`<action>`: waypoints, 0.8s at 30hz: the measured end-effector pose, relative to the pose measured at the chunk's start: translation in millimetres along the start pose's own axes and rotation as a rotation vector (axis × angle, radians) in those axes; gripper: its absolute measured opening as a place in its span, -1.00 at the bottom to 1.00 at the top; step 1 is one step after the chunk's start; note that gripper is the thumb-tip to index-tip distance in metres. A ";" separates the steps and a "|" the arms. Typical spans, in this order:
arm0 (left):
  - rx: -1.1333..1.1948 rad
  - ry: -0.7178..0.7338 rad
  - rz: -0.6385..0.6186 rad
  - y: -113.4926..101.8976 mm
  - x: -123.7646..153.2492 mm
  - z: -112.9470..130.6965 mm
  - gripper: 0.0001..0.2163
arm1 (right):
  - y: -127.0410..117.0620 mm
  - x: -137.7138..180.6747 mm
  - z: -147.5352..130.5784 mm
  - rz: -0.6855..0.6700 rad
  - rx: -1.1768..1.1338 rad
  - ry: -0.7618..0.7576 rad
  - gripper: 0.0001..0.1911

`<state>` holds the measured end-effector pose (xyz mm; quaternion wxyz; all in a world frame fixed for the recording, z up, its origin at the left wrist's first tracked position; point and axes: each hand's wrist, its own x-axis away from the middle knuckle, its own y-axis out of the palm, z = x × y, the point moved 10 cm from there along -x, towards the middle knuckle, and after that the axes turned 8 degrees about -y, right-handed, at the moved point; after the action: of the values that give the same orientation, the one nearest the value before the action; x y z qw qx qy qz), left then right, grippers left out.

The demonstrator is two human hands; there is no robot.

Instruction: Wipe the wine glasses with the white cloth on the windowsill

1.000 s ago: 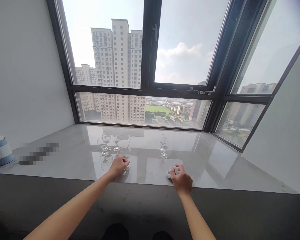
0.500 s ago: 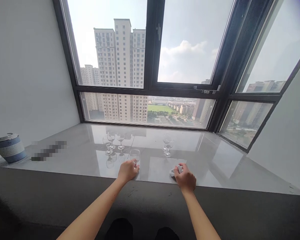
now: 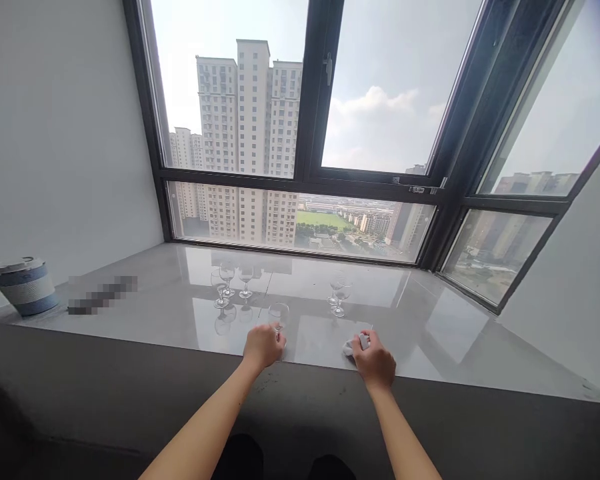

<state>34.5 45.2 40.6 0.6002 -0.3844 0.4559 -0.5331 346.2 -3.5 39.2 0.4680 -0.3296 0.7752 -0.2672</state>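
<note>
My left hand [image 3: 264, 347] is closed around the stem of a clear wine glass [image 3: 279, 313] near the front edge of the sill. The bowl stands upright above my fingers; its foot is mostly hidden. To the right, my right hand [image 3: 375, 360] grips a crumpled white cloth [image 3: 351, 347], which touches the sill surface. Farther back on the left stand three more stemmed glasses, one of them a wine glass [image 3: 245, 280] nearest the middle. Behind the cloth, two other glasses overlap, the front one a wine glass [image 3: 341, 295].
A shiny grey tiled windowsill [image 3: 300, 280] spans the view below a dark window frame [image 3: 300, 183]. At the far left stands a blue-and-white lidded bucket [image 3: 23, 287], beside a pixelated dark item [image 3: 103, 295]. Walls close off both sides.
The view has tilted slightly, shifting most things a little to the right. My left hand and its glass have shifted slightly rightward; my right hand still holds the cloth in nearly the same place.
</note>
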 end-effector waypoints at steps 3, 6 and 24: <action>0.004 -0.010 0.018 1.4 -0.7 -2.8 -0.65 | -0.5 0.5 0.6 0.011 0.020 0.015 -0.66; 0.007 -0.013 0.039 1.8 -0.7 -3.6 -0.66 | -1.2 1.6 -0.5 0.023 0.050 0.006 -0.68; -0.005 0.001 0.066 2.3 -0.5 -1.9 -0.66 | 0.4 3.0 -1.1 0.046 0.117 -0.031 -0.71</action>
<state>33.4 46.0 38.0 0.6161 -0.3705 0.4700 -0.5121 344.0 -5.4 37.7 0.5046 -0.2879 0.7582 -0.2962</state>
